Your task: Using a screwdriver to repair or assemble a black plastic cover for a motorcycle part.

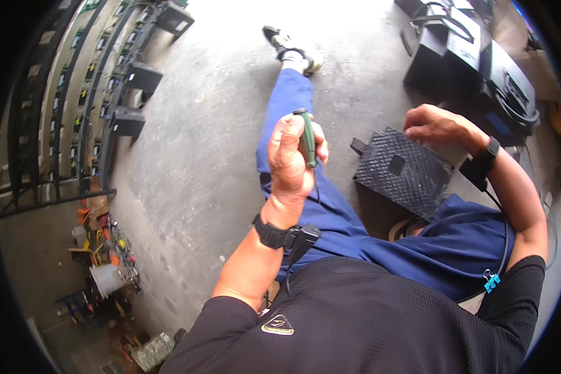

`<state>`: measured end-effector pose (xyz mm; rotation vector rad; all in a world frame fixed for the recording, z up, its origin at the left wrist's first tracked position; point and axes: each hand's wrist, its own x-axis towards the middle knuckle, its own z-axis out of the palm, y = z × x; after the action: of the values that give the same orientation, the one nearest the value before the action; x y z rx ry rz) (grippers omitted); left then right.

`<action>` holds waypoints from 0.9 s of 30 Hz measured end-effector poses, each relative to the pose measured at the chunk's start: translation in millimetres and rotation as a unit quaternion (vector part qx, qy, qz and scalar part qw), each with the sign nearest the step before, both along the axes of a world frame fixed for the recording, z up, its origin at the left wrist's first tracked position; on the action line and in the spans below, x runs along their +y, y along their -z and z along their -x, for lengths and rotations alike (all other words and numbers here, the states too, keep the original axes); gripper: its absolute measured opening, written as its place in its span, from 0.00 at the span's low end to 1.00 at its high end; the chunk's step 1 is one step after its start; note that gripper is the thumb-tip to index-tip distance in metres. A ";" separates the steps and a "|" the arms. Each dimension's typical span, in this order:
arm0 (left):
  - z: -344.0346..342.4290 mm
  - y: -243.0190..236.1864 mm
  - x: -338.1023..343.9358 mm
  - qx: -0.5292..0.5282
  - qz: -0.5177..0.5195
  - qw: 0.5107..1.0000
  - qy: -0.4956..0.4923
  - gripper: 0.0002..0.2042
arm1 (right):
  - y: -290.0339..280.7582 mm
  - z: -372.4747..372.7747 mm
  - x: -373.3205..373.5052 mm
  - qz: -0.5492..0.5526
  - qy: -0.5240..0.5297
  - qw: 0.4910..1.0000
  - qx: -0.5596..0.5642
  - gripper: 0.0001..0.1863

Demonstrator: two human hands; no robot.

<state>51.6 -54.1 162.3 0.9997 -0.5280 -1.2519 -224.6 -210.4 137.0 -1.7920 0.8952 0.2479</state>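
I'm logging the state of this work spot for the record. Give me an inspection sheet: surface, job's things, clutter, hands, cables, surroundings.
Surface: bare grey concrete floor; the person sits on it, one leg stretched out.
Job's things: green-handled tool; black textured box on the floor beside the leg.
Clutter: heap of small parts and tools with a white cup, lower left.
Hands: left hand gripping the green-handled tool upright; right hand resting on the box's far edge.
Cables: thin black cable along the right forearm, held by a blue clip.
Surroundings: metal rack on the left; black equipment cases upper right.

Head-worn fisheye looks steeply down, close over the hands (293, 156).
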 end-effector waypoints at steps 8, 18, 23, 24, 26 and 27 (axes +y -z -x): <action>6.5 13.6 4.0 -0.199 0.066 0.973 0.096 0.18 | 17.9 1.8 -10.2 0.006 -0.024 1.000 -0.018 0.14; 12.9 80.3 25.4 -0.282 0.024 0.942 0.179 0.18 | 21.9 4.3 -8.4 0.017 -0.012 1.000 0.008 0.14; 10.0 99.5 28.0 -0.268 0.014 0.947 0.176 0.17 | 18.1 0.8 -6.6 0.032 -0.023 0.999 0.010 0.14; 12.0 100.4 28.7 -0.265 0.012 0.951 0.160 0.17 | 17.3 1.5 -5.9 0.030 -0.022 0.999 0.011 0.14; 14.7 100.7 30.5 -0.262 0.010 0.954 0.144 0.17 | 15.9 1.5 -4.2 0.039 -0.018 0.999 0.015 0.14; 17.0 95.8 29.7 -0.259 0.015 0.956 0.139 0.17 | 18.4 3.2 -4.3 0.038 -0.017 0.999 0.016 0.14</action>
<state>34.6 -24.4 66.5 1.2661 -1.1240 -1.2162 -227.8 -214.8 118.6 -1.8793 0.9080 0.2683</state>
